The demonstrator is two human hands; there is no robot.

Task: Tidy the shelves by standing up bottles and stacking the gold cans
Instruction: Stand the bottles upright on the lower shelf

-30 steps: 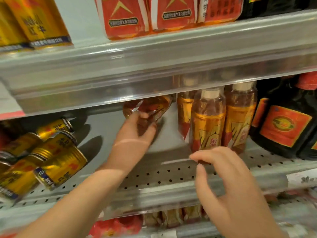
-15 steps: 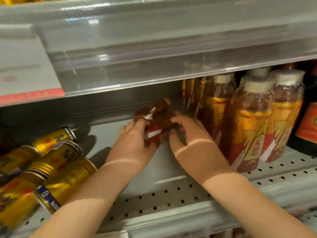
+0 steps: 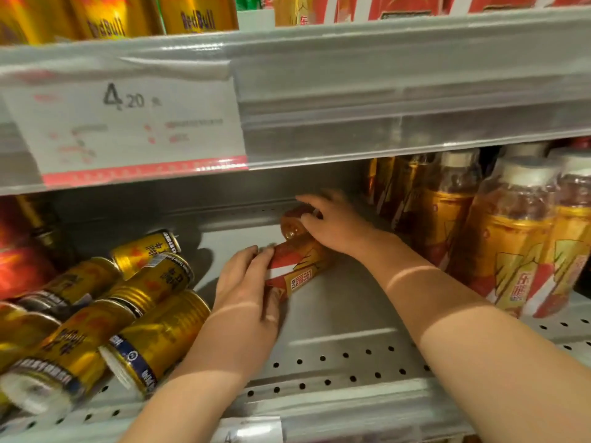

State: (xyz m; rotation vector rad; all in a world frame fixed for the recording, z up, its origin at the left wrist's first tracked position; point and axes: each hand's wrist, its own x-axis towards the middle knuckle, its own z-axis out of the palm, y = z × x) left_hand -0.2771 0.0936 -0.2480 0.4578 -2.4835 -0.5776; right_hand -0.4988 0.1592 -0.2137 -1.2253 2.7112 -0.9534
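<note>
A tea bottle (image 3: 299, 265) with a gold and red label lies on its side on the grey perforated shelf (image 3: 335, 362). My left hand (image 3: 244, 289) grips its near end. My right hand (image 3: 332, 220) holds the far end, fingers curled over it. Several gold cans (image 3: 150, 337) lie toppled in a heap at the left of the same shelf. Upright tea bottles (image 3: 511, 238) stand in rows at the right.
The upper shelf's edge (image 3: 383, 91) hangs low over the hands, with a price tag (image 3: 128, 123) on it. Gold cans (image 3: 105, 17) and red packs stand on that upper shelf. A red pack (image 3: 19, 266) sits behind the fallen cans.
Both hands have lowered the tilted bottle toward the shelf floor and turned it. My right hand came in from the shelf's front and took hold of the far end.
</note>
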